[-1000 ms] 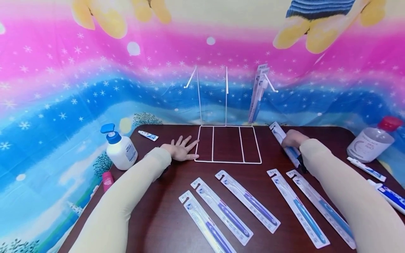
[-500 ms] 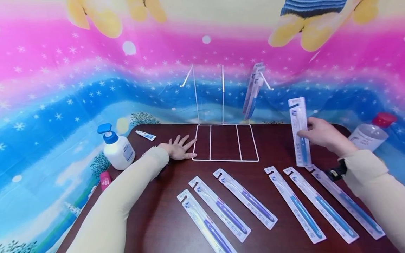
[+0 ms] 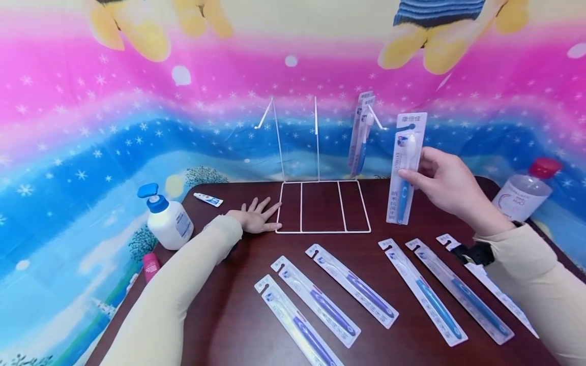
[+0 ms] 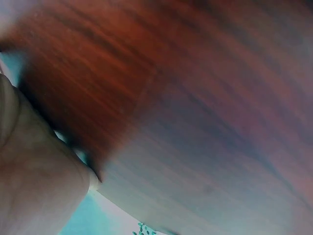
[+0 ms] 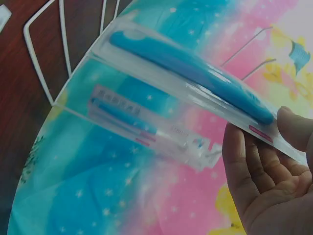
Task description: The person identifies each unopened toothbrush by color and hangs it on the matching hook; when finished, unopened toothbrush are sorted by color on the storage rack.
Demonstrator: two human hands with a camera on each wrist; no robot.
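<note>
My right hand [image 3: 446, 183] pinches a blue-handled toothbrush in its blister pack [image 3: 405, 168] between thumb and fingers. The pack stands nearly upright above the table, hang hole at the top. In the right wrist view, the right hand [image 5: 274, 181] grips one end of that pack [image 5: 190, 73]. My left hand [image 3: 256, 218] lies with fingers spread on the table, its fingertips at the left side of a white wire rack [image 3: 324, 232]. Packed blue toothbrushes [image 3: 361, 137] hang on the rack's right hook. In the left wrist view only part of the left hand [image 4: 39, 171] shows.
Three purple packed toothbrushes [image 3: 350, 284] and several blue ones [image 3: 423, 292] lie in front on the brown table. At left stand a pump bottle [image 3: 169, 221], a small toothpaste tube [image 3: 208, 199] and a pink tube [image 3: 151, 265]. A red-capped bottle [image 3: 522, 195] stands at right.
The right hand has lifted the packed blue toothbrush off the table, turned it upright and carried it left toward the rack. The left hand stays beside the rack.
</note>
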